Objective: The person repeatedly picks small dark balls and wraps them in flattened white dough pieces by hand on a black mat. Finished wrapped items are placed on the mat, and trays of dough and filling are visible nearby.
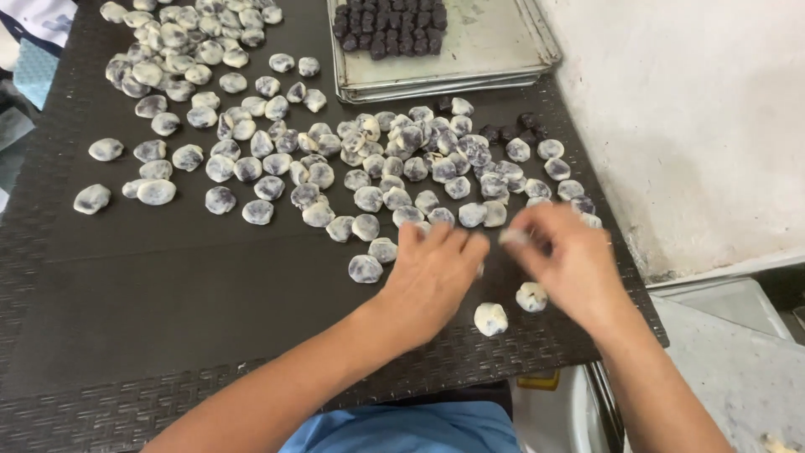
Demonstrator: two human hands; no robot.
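Nearest on the dark woven worktop [168, 285], two white dough balls [490, 319] lie just in front of the hands. The left hand [432, 273] rests palm down, fingers together, its grip hidden. The right hand [570, 256] is blurred, fingertips pinching a small pale dough piece [513, 236]. Beyond the hands spreads a crowd of flattened dough pieces [369, 168]. Farthest, a metal tray [495, 50] carries dark filling balls [390, 25].

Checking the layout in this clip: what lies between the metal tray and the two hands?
In the head view, many white dough pieces cover the dark mat between the tray and the hands.
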